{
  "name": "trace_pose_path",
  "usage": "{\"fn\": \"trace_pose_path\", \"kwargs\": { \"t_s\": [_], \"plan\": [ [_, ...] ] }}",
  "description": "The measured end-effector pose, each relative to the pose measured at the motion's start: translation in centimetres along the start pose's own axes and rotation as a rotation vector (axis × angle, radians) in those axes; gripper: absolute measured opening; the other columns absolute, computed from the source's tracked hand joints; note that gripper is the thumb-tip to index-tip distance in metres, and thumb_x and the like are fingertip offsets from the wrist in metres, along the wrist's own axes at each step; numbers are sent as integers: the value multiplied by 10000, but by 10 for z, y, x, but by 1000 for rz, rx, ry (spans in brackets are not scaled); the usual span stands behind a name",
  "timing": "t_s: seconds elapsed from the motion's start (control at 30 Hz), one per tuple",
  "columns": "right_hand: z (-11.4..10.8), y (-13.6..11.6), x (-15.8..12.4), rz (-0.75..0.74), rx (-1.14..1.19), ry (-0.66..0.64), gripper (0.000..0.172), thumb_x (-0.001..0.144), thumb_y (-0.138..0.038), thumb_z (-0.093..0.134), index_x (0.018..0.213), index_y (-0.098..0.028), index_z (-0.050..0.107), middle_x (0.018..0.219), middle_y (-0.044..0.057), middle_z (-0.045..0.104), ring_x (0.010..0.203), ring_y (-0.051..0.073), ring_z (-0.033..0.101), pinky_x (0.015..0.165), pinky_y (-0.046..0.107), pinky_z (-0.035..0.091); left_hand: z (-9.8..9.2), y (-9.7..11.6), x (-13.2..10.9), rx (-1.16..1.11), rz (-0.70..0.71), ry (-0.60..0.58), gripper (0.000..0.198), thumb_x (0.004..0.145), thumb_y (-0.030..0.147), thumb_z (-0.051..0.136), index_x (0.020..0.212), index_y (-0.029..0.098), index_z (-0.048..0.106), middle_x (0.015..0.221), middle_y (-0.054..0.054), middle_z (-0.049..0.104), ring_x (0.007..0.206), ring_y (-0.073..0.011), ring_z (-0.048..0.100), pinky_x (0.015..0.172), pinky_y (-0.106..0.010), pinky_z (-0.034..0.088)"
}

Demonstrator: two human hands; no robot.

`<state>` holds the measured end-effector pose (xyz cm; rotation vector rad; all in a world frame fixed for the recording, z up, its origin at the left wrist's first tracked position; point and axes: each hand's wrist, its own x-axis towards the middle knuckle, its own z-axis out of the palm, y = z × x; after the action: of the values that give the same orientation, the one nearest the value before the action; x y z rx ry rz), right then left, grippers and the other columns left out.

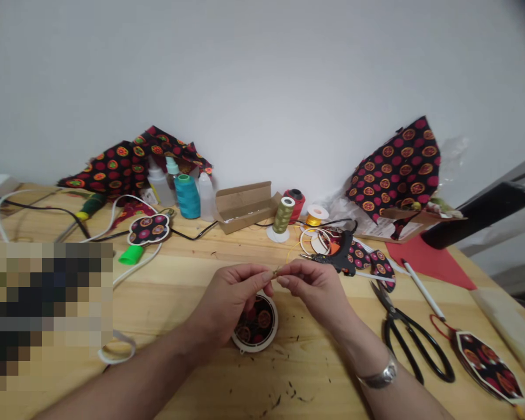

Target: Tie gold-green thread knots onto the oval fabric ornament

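My left hand (240,286) and my right hand (312,286) meet above the middle of the table, each in a pinch of thumb and forefinger. Between their fingertips is a tiny gold-coloured piece (276,272), too small to name surely. A thin yellow thread (287,252) runs up from beside the right fingers towards the yellow thread spool (317,217). Under my left hand, partly hidden by it, lies a round pendant (260,326) with a white rim and dark patterned fabric. A silver bracelet (381,376) circles my right wrist.
Black-handled scissors (413,338), a white pen (424,290) and an angular fabric pendant (490,364) lie right. A glue gun (339,252) is behind my right hand. Green (283,217) and teal (187,197) thread spools and a cardboard box (247,207) stand at the back.
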<state>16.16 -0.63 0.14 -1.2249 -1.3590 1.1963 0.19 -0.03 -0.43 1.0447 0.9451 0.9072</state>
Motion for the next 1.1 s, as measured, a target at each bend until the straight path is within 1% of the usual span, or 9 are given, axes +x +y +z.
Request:
{"fn": "trace_pose_path", "kwargs": {
  "t_s": [0.17,0.3,0.5,0.67,0.83,0.87,0.93,1.0,1.1],
  "plan": [
    [3,-1,1,97,114,47,60,591,-201,717,647,-184,704,580,-13,662,476,75,510,496,213,436,0,-1,0,3,-11,11,235,712,352,636,603,144,638,554,30,566,389,-34,288,388,-187,222],
    [5,-1,1,94,128,67,61,574,-207,728,625,-184,706,560,-10,654,467,78,499,476,214,420,-1,-2,-1,5,-7,9,233,718,349,632,614,140,641,563,23,570,398,-36,296,399,-189,229],
    [4,0,0,57,63,80,45,596,-220,722,633,-193,726,548,-3,645,466,85,478,436,210,386,0,-2,-1,6,-2,10,224,716,347,630,618,147,646,575,21,575,401,-42,307,401,-193,241],
    [4,0,0,62,77,81,55,599,-207,721,651,-199,736,533,-10,636,466,83,464,452,216,384,0,-2,0,12,-1,4,219,716,355,635,632,154,658,579,24,587,400,-39,311,397,-188,238],
    [1,-1,0,135,128,17,177,591,-218,718,766,-189,724,649,0,668,494,68,474,476,204,381,-1,-3,0,0,-1,-7,224,730,341,626,606,155,649,563,32,576,400,-36,307,400,-181,230],
    [0,-1,1,152,123,5,186,598,-218,711,780,-187,718,662,1,669,494,64,474,478,202,379,-1,-3,0,-5,0,-5,223,730,337,625,603,156,647,566,33,578,398,-35,304,399,-181,228],
    [-3,-2,1,157,62,9,135,617,-214,693,745,-173,707,635,-1,655,487,62,467,477,201,371,-1,-3,0,-4,-2,10,212,727,334,627,610,159,648,574,33,582,394,-35,300,396,-183,224],
    [-4,-4,1,114,-41,37,65,638,-213,679,673,-159,689,580,-6,628,480,68,461,473,205,366,-1,-3,0,8,-8,39,207,722,339,630,618,161,649,568,35,578,390,-36,288,389,-185,214],
    [-1,-4,-2,27,-166,50,93,680,-227,654,628,-153,672,532,-9,600,476,77,458,470,208,365,-2,-2,0,32,1,82,227,721,355,629,603,161,645,503,51,526,384,-38,264,379,-187,184]
  ]
}}
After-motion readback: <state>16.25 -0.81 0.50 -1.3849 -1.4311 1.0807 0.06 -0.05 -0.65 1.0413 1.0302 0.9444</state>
